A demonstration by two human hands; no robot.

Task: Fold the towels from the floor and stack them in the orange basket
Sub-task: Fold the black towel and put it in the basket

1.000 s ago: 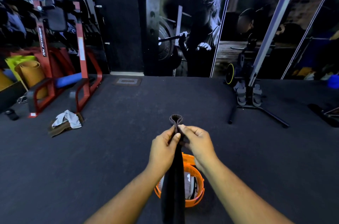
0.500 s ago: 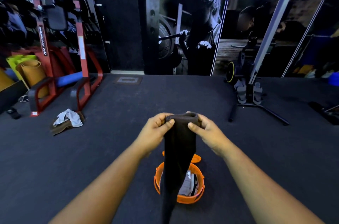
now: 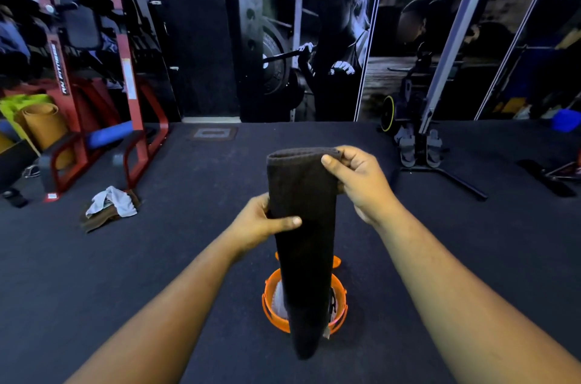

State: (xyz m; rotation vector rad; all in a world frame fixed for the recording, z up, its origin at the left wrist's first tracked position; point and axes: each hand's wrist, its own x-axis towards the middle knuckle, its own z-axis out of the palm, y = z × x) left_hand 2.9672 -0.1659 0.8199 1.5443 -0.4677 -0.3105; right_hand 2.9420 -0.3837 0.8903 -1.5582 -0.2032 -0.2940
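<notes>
Towel (image 3: 303,242) hangs over orange basket (image 3: 273,314), pinched by right hand (image 3: 361,182) and left hand (image 3: 261,223) grips.

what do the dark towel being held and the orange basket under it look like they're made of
Dark towel: looks like soft terry cloth, matte; it hangs limp from both hands, with a fuzzy nap and a stitched hem along the top edge.
Orange basket: likely moulded plastic; the rim is smooth, evenly bright orange and catches a slight sheen. Its walls are mostly hidden by the towel, so that stays a guess.
</notes>
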